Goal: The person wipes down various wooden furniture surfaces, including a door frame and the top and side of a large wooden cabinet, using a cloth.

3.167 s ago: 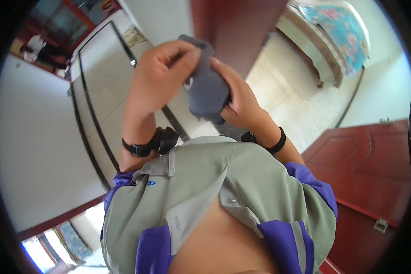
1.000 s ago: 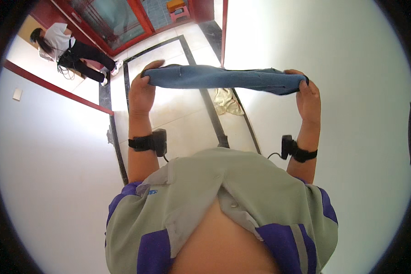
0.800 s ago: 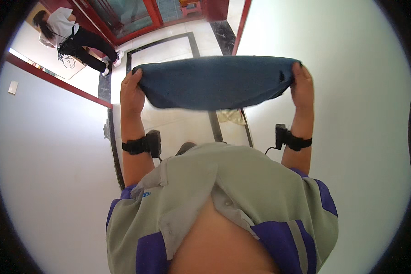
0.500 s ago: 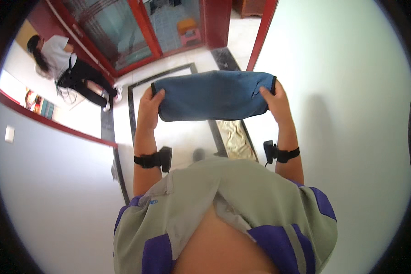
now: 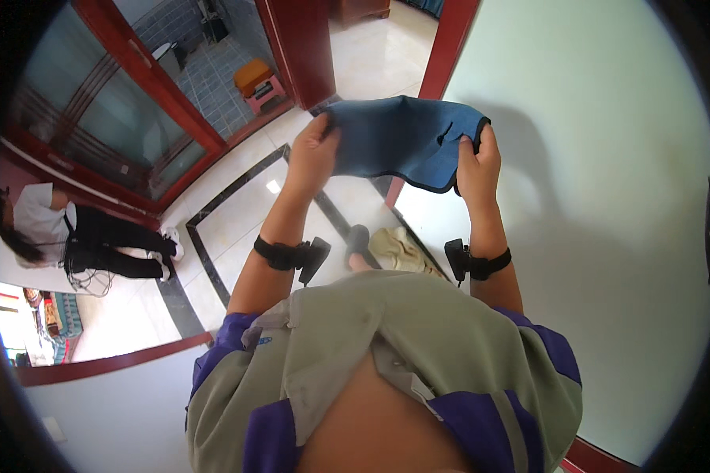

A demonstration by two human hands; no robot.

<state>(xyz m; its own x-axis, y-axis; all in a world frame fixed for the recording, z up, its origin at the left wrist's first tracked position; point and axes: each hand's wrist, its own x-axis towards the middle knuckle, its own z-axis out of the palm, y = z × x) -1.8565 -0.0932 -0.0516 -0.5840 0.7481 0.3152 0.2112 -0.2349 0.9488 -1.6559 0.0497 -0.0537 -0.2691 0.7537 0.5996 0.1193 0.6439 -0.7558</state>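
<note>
One pale wall is rising to the right of the blue cloth, and one red-framed glass door is standing well to the left of it. One other person is standing farther left and lower than the cloth, wearing a white top and dark trousers. The single blue cloth itself is stretching in the air between two bare hands, its dark-bordered lower edge sagging in a wave. Beyond its upper left corner, one pink stool is standing on tiles, bearing one orange object. Below the cloth, one cream fabric is lying crumpled on the floor. The left hand is gripping the left end in curled fingers (blur is hiding their exact placing). The right hand is pinching the right end narrowly, its thumb pressing the near face. Two black straps are circling the wrists below the cloth, one on each, every strap carrying one small black box. Smallest, one dark slit-like mark is showing near the cloth's right end.
</note>
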